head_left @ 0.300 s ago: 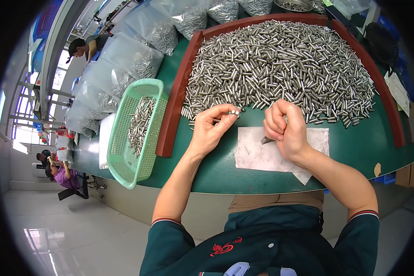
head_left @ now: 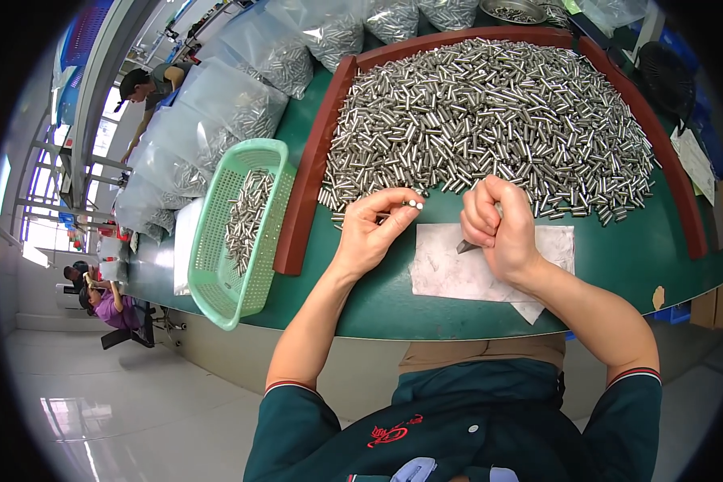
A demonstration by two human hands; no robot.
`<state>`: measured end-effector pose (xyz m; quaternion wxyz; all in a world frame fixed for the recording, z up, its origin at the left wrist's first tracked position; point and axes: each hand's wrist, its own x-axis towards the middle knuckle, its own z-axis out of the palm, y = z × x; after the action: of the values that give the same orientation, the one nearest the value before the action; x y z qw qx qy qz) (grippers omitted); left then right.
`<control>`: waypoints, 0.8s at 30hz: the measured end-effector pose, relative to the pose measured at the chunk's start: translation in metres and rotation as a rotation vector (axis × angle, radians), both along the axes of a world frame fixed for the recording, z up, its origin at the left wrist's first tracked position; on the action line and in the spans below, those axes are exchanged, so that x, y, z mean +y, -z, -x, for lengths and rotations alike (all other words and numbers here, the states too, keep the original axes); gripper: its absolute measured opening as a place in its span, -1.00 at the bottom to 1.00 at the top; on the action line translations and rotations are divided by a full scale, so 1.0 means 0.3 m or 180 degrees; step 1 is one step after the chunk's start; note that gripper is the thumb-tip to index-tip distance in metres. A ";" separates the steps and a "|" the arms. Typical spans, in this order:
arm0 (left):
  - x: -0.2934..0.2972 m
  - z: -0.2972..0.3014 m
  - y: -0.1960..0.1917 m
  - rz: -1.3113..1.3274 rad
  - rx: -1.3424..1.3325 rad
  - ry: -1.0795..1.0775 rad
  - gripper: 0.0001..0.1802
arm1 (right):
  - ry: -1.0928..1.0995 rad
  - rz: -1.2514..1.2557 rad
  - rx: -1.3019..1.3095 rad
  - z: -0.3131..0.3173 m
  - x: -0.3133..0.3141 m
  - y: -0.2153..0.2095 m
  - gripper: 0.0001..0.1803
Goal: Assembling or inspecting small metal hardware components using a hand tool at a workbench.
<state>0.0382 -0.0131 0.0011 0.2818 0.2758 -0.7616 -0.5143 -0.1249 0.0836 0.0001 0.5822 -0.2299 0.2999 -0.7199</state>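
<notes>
My left hand [head_left: 371, 233] pinches small metal pins [head_left: 414, 204] between thumb and fingers, their bright round ends showing at the fingertips. My right hand [head_left: 500, 225] is curled closed over a whitish, smudged cloth [head_left: 450, 269]. A dark, pointed tip of a tool [head_left: 464, 247] sticks out from the right fist toward the left; the rest of it is hidden in the palm. Just beyond both hands spreads a large heap of short shiny metal pins [head_left: 490, 120]. A light green plastic basket [head_left: 257, 285], holding more pins, stands left of my left hand.
Dark red rails [head_left: 301, 201] border the heap on the green table [head_left: 361, 309]. Clear plastic bags of pins [head_left: 225, 104] line the left and far side. A metal bowl [head_left: 512, 11] stands at the back, a black fan [head_left: 665, 76] at far right. Other people [head_left: 140, 84] sit at left.
The pins in my left fingers have turned slightly, and the fingertips have shifted a little to the right and nearer. My right hand stays in place. The person at upper left has moved an arm.
</notes>
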 end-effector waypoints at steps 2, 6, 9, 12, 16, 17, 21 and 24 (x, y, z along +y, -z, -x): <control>0.003 0.001 -0.001 0.0002 -0.0005 0.0008 -0.87 | 0.0000 -0.0007 0.0002 0.000 0.001 0.000 -0.56; 0.012 0.010 -0.004 -0.0044 0.0042 -0.0014 -0.89 | 0.0001 0.0012 0.0022 -0.002 0.004 0.001 -0.57; 0.019 0.008 -0.011 -0.0192 -0.0205 0.0072 -0.91 | 0.0006 0.0036 0.0032 0.000 0.007 0.003 -0.57; 0.062 0.010 -0.049 0.0037 -0.1201 0.0362 -0.90 | 0.0036 0.0049 -0.0012 -0.001 0.008 0.007 -0.58; 0.117 0.029 -0.045 0.0106 -0.1487 0.0471 -0.88 | 0.0110 0.0157 -0.0058 -0.002 0.008 0.004 -0.57; 0.119 0.032 -0.041 0.0271 -0.1511 0.0473 -0.88 | 0.0055 0.0167 0.0010 0.004 0.009 0.000 -0.56; 0.124 0.032 -0.030 0.0431 -0.1502 0.0454 -0.87 | 0.0005 0.0173 -0.0041 -0.003 0.014 0.002 -0.55; 0.124 0.034 -0.018 0.0486 -0.1519 0.0451 -0.87 | 0.0024 0.0145 -0.0031 0.000 0.018 0.010 -0.55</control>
<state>0.0282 0.0240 0.0064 0.0774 0.3132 -0.8606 -0.3942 -0.1249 0.0892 -0.0030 0.5756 -0.2385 0.2815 -0.7297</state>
